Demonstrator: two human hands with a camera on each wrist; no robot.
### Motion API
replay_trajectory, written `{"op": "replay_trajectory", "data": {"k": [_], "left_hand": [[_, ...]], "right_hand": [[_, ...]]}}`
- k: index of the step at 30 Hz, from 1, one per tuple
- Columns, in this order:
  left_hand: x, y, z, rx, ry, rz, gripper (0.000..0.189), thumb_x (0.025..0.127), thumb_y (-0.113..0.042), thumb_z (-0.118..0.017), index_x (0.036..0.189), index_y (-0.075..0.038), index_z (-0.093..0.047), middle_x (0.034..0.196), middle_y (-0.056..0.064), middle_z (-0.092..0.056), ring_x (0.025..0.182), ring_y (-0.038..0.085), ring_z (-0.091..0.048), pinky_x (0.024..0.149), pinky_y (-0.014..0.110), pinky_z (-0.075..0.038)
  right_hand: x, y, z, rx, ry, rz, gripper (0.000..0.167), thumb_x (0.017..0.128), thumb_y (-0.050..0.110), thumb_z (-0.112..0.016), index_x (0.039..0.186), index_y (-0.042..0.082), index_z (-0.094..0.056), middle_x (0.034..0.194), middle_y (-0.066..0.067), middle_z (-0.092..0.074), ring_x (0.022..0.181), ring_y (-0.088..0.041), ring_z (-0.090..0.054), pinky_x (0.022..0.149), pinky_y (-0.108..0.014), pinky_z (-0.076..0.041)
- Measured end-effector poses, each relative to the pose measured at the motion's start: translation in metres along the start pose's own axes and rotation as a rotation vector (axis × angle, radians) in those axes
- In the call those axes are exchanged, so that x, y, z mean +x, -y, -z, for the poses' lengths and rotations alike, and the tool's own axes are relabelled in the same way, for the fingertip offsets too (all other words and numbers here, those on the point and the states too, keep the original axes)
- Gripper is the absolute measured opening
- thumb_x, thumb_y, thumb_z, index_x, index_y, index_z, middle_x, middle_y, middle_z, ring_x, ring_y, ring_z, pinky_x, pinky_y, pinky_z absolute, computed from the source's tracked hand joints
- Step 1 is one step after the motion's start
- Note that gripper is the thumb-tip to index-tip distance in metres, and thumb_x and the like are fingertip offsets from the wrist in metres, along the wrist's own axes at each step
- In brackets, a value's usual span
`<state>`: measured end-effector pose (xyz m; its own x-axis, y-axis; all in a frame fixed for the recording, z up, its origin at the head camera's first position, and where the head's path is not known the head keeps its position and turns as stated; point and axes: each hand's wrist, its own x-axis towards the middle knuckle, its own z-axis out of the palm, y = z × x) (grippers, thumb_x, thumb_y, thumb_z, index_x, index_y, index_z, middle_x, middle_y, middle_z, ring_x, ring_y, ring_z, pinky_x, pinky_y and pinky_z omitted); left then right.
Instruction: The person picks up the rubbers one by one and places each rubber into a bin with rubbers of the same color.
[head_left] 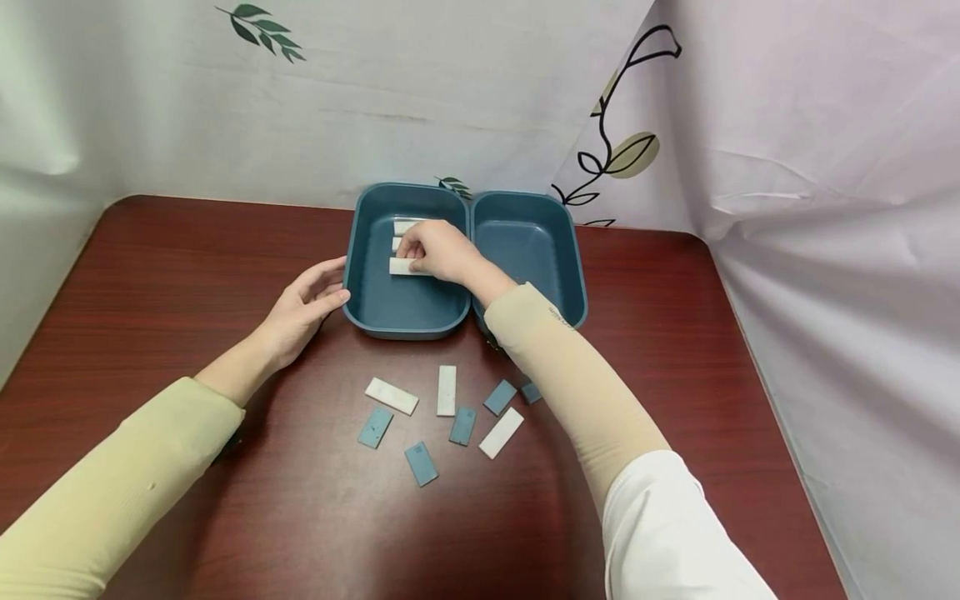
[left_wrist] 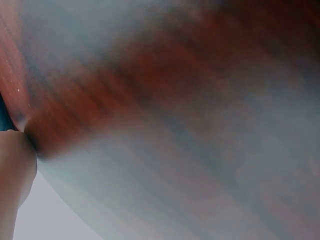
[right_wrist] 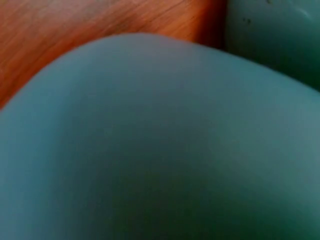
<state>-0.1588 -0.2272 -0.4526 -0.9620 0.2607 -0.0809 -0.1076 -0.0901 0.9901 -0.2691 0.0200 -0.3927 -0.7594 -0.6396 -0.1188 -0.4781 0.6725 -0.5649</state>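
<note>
Two bare hands in view; clock faces read from above, 12 at the far side. We see the right hand (head_left: 444,252) over the left tray (head_left: 408,315), thumb and fingers closely pinching a white strip (head_left: 399,267), one end of which sticks out toward 9 o'clock. We cannot tell whether its underside touches the tray floor. The left hand (head_left: 294,321) is at 9 o'clock of that tray, fingers loosely extended against the outer wall, thumb at the rim.

Handling, our judgement: strip looks thin, rigid and light, smooth enough to slide, perhaps liable to chip at corners. We would hold it across both long edges near mid-length, with mild pressure. Tray seems stiff and could skid; its wall is a sound place to steady it.

Toward 12 o'clock from the held piece, we note a second strip (head_left: 395,244) and a third strip (head_left: 403,227) inside the tray. At 3 o'clock the right tray (head_left: 525,250) adjoins. Toward 6 o'clock, three loose white strips (head_left: 392,396) and five blue-grey pieces (head_left: 421,463) lie scattered on the table (head_left: 300,500), one piece partly behind the right sleeve (head_left: 581,379). Farther out, at 12 o'clock, hangs patterned cloth (head_left: 450,100). Wrist views: too blurred for grip detail
</note>
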Motion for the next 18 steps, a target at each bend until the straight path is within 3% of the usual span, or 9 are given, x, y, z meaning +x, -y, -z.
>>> {"op": "replay_trajectory", "data": {"k": [18], "left_hand": [[-0.0002,-0.0004,-0.0001,0.023,-0.003,0.005,0.057,0.111,-0.011,-0.057,0.164,-0.011,-0.038,0.145,-0.011,-0.051,0.128,0.003,-0.056,0.105,0.011,-0.046]], "right_hand": [[0.0046,-0.0022,-0.0063,-0.031,-0.028,-0.047,0.016,0.105,0.011,-0.068,0.118,0.011,-0.078,0.115,-0.007,-0.075,0.105,-0.019,-0.067,0.096,-0.031,-0.055]]}}
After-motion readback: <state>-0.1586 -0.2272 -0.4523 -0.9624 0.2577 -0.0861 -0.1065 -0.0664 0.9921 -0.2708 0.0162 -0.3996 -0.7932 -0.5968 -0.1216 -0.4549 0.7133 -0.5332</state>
